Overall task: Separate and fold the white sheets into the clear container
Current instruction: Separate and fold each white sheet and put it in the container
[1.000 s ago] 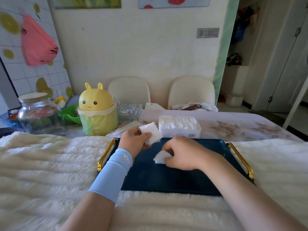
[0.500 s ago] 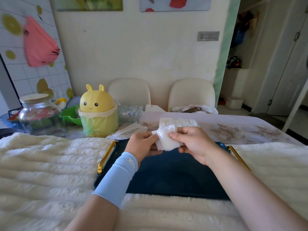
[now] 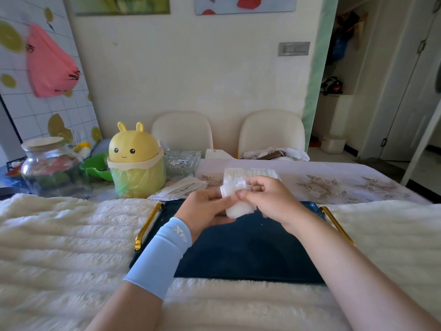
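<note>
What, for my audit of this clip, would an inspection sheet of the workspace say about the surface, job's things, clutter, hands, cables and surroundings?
Surface: white fluffy cover on the table, with a dark blue tray that has gold handles.
Job's things: white sheet held above the tray; pack of sheets behind the hands; clear dish beside the bin.
Clutter: yellow bunny bin, glass jar, green bowl.
Hands: left hand and right hand both pinch the white sheet.
Cables: nothing seen.
Surroundings: two cream chairs, wall switch, doorway at right.
</note>
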`<state>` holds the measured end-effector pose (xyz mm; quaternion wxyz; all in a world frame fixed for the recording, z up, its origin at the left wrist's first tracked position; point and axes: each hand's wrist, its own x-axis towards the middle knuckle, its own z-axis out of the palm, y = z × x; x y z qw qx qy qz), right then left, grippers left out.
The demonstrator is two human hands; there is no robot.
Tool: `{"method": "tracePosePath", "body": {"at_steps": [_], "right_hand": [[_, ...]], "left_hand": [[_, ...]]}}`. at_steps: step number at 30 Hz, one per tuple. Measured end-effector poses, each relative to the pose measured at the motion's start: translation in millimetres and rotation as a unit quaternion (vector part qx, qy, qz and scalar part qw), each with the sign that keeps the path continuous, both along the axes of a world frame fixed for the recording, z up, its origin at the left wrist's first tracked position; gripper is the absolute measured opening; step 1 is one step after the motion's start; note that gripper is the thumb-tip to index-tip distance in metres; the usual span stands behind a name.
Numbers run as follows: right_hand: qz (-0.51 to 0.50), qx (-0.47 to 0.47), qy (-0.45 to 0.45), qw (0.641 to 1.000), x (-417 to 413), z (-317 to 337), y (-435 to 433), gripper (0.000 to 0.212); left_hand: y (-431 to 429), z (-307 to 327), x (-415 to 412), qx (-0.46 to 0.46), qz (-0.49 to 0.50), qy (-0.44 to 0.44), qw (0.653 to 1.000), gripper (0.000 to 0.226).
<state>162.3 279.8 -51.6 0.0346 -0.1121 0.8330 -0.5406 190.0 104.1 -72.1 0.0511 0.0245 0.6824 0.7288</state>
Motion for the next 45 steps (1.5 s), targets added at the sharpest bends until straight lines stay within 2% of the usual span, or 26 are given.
{"method": "tracePosePath", "body": {"at_steps": [2, 3, 6, 10, 14, 17, 19, 22, 24, 26, 28, 31, 33, 36, 41, 45], "right_hand": [[0.042, -0.006, -0.032, 0.999, -2, -1, 5, 0.044], [0.056, -0.018, -0.043, 0.997, -5, -2, 7, 0.045], [0.079, -0.060, -0.038, 0.994, -9, -4, 12, 0.027], [0.061, -0.085, -0.047, 0.993, -15, -6, 16, 0.037], [0.089, -0.028, -0.075, 0.993, -25, 8, 27, 0.050], [0.093, 0.081, -0.056, 0.991, -39, 31, 36, 0.026], [0.086, 0.116, -0.060, 0.988, -54, 47, 42, 0.014], [0.050, 0.108, -0.071, 0.990, -83, 67, 56, 0.007], [-0.014, 0.068, -0.070, 0.995, -106, 70, 69, 0.015], [-0.078, 0.033, -0.075, 0.994, -127, 67, 84, 0.023], [-0.114, 0.011, -0.088, 0.989, -143, 59, 96, 0.027], [-0.131, -0.003, -0.119, 0.984, -153, 44, 104, 0.030], [-0.139, -0.034, -0.144, 0.979, -154, 35, 105, 0.026], [-0.136, -0.054, -0.179, 0.973, -151, 28, 100, 0.014], [-0.103, 0.018, -0.231, 0.967, -146, 22, 87, 0.024], [-0.080, 0.092, -0.192, 0.974, -141, 23, 83, 0.016]], "left_hand": [[0, -1, 0, -0.020, 0.005, 0.013, 1.000, 0.027], [-1, -1, -1, -0.030, 0.007, 0.017, 0.999, 0.025], [2, 0, -4, -0.067, 0.019, 0.031, 0.997, 0.025], [5, 3, -13, -0.096, 0.006, 0.035, 0.995, 0.036], [10, 18, -29, -0.183, -0.014, 0.045, 0.982, 0.043], [17, 36, -53, -0.243, -0.034, 0.051, 0.968, 0.050], [25, 49, -71, -0.285, -0.032, 0.059, 0.956, 0.052], [41, 63, -102, -0.295, -0.030, 0.064, 0.953, 0.046], [51, 65, -124, -0.316, -0.008, 0.077, 0.946, 0.041], [62, 63, -144, -0.370, 0.009, 0.093, 0.924, 0.034], [74, 59, -157, -0.431, -0.014, 0.100, 0.897, 0.025], [89, 42, -170, -0.554, -0.109, 0.103, 0.819, 0.030], [94, 32, -171, -0.605, -0.163, 0.092, 0.774, 0.034], [93, 22, -173, -0.645, -0.169, 0.103, 0.738, 0.036], [102, 23, -179, -0.652, -0.088, 0.107, 0.745, 0.039], [112, 34, -180, -0.668, -0.074, 0.060, 0.738, 0.052]]}}
